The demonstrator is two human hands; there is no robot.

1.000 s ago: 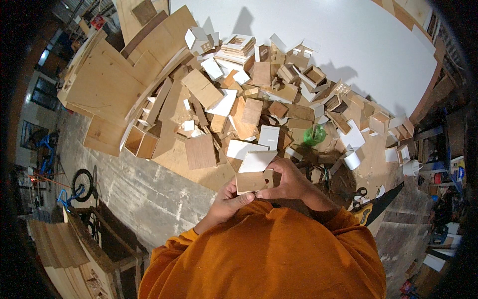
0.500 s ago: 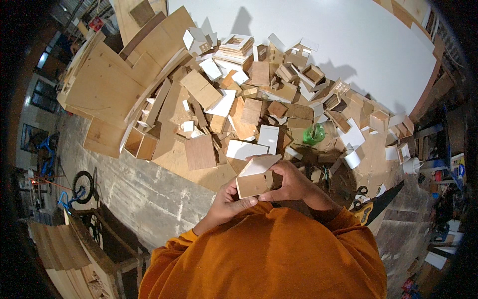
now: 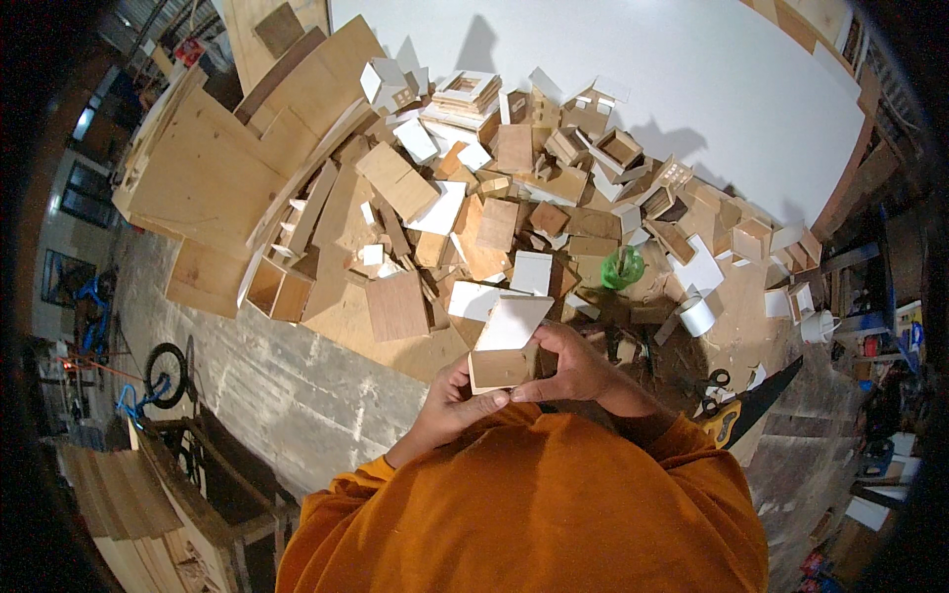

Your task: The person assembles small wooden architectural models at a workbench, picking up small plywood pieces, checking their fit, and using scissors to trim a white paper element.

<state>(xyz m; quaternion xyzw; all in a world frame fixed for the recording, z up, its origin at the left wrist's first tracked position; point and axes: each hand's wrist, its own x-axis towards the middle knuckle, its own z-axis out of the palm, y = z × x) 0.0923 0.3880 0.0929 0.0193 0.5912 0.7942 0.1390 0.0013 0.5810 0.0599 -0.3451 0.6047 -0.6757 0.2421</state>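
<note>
Close to my body, I hold a small wooden box (image 3: 501, 370) with a white flap-like panel (image 3: 513, 322) standing tilted at its far side. My left hand (image 3: 452, 404) grips the box's left and near side, its thumb along the near edge. On the other side my right hand (image 3: 566, 364) is closed on it, thumb at the near edge and fingers behind the right side. Both thumb tips nearly meet. Just beyond lie a white board (image 3: 486, 300) and a brown square wood piece (image 3: 397, 306) among many offcuts.
Small house-like wooden models (image 3: 593, 111) stand at the far side of the pile. A green plastic container (image 3: 622, 268) and a white tape roll (image 3: 696, 315) sit to the right. A handsaw (image 3: 757, 403) and scissors (image 3: 719, 379) lie near my right arm. Large plywood sheets (image 3: 213, 163) lean at left.
The white panel has swung up and away, so more of its white face and the box's inside show. Both hands keep their hold in nearly the same place.
</note>
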